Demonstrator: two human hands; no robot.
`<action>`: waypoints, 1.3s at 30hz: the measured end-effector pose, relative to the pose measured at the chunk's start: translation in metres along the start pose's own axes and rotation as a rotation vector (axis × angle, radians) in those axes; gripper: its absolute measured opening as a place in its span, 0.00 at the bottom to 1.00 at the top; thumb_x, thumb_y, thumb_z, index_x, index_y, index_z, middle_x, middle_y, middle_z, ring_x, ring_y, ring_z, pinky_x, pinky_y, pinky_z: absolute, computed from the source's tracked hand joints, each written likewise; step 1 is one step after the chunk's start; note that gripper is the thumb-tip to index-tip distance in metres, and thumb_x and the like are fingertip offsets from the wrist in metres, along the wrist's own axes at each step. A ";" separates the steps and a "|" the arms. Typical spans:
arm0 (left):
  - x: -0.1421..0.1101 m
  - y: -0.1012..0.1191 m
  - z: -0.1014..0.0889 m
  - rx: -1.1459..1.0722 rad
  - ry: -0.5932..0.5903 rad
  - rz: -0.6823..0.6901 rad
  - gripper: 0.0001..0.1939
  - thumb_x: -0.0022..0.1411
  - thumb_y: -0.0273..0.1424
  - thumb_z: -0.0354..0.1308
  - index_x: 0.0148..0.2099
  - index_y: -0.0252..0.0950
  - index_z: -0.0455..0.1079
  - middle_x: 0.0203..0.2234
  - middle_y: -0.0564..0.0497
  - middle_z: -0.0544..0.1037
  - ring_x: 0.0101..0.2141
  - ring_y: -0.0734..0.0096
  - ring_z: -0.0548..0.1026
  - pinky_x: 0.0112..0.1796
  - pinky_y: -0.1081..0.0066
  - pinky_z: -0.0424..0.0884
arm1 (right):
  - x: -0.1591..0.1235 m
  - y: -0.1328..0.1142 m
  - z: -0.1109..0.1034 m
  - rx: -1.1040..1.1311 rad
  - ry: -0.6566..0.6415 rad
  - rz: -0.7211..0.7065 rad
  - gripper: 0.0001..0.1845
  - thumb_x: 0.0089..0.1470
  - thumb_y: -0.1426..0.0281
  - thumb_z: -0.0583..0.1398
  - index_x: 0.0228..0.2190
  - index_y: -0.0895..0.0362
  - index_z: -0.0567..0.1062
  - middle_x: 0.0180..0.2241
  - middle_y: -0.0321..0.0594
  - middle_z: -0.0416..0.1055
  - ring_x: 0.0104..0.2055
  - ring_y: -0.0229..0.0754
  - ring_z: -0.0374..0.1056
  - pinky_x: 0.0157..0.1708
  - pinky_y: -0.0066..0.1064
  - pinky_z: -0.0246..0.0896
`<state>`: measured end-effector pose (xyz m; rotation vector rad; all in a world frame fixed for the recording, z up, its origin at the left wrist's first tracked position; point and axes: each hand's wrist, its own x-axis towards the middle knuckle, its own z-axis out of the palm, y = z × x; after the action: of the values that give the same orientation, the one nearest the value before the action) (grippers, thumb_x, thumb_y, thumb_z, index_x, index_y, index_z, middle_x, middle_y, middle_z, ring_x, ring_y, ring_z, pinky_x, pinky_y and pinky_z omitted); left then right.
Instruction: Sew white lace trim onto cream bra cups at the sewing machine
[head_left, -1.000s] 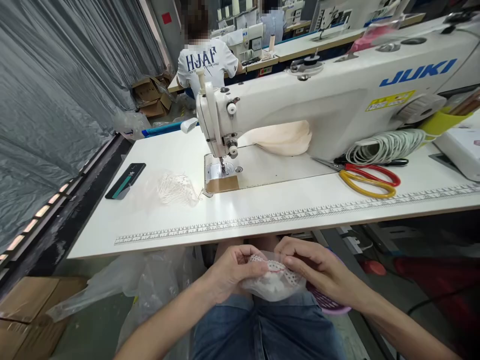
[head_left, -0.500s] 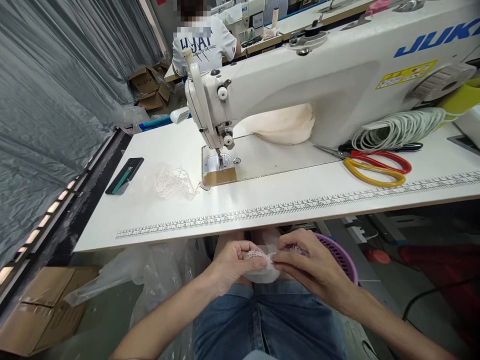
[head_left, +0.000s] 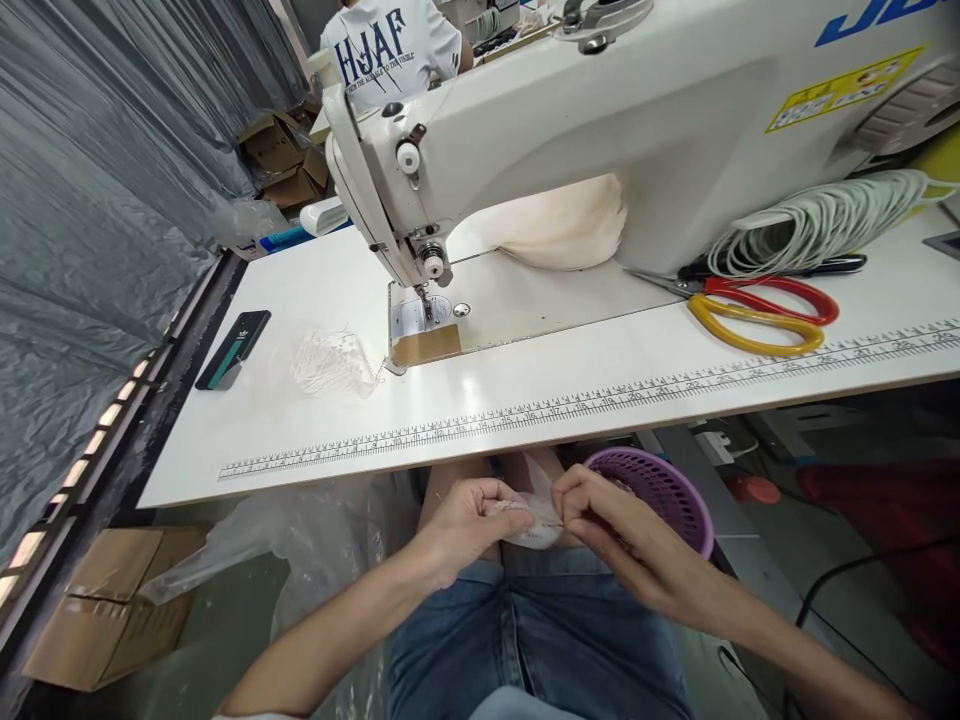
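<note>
The thin white cloth (head_left: pixel 536 528) is small and bunched up, and you can partly see through it. It is up over the person's lap, just past the front edge of the table (head_left: pixel 315 425). The left hand (head_left: pixel 476 522) pinches one side of it, with the thumb on top and the fingers curled in. The right hand (head_left: pixel 611 520) is nearly closed too, and its fingertips pinch the other side. The fingers hide some of the cloth, so its full shape is hard to tell.

Under the hands are blue shorts (head_left: pixel 577 620). A purple basket (head_left: pixel 694 500) with little holes is just beside the right hand, lower than the table. Clear plastic (head_left: pixel 322 540) hangs on the left side.

A long ruler (head_left: pixel 480 425) runs along the front of the table. Behind it stands a big white sewing machine (head_left: pixel 540 110). A cream cloth (head_left: pixel 570 235) lies under its arm. To the left are a heap of white threads (head_left: pixel 334 362) and a flat black thing (head_left: pixel 234 350) with a green stripe. To the right are scissors (head_left: pixel 757 340) with one red and one yellow handle, near a loopy pale cord (head_left: pixel 825 225). Farther back is a person (head_left: pixel 390 45) in a white shirt.
</note>
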<state>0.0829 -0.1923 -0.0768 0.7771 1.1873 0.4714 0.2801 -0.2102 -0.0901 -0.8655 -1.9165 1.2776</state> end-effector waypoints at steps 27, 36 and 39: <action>0.010 -0.006 0.005 -0.233 -0.122 -0.034 0.17 0.42 0.32 0.69 0.23 0.31 0.63 0.29 0.47 0.76 0.26 0.76 0.70 0.30 0.75 0.64 | -0.021 0.038 0.012 0.675 0.285 0.381 0.13 0.60 0.57 0.52 0.33 0.55 0.64 0.22 0.29 0.52 0.21 0.33 0.45 0.22 0.27 0.42; 0.011 -0.006 0.005 -0.169 -0.095 -0.023 0.17 0.42 0.35 0.70 0.23 0.32 0.64 0.24 0.52 0.73 0.25 0.77 0.69 0.29 0.76 0.62 | -0.014 0.023 0.007 0.168 0.248 0.261 0.09 0.58 0.62 0.57 0.31 0.55 0.69 0.30 0.38 0.64 0.31 0.39 0.61 0.29 0.29 0.56; 0.012 -0.007 0.005 -0.139 -0.086 -0.025 0.16 0.44 0.34 0.68 0.24 0.32 0.64 0.27 0.50 0.74 0.26 0.76 0.69 0.29 0.76 0.63 | -0.013 0.022 0.007 0.246 0.212 0.272 0.12 0.61 0.63 0.52 0.28 0.56 0.68 0.27 0.36 0.62 0.29 0.37 0.59 0.29 0.29 0.55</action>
<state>0.0907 -0.1902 -0.0892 0.6558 1.0711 0.4900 0.2856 -0.2176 -0.1145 -1.1088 -1.4777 1.4782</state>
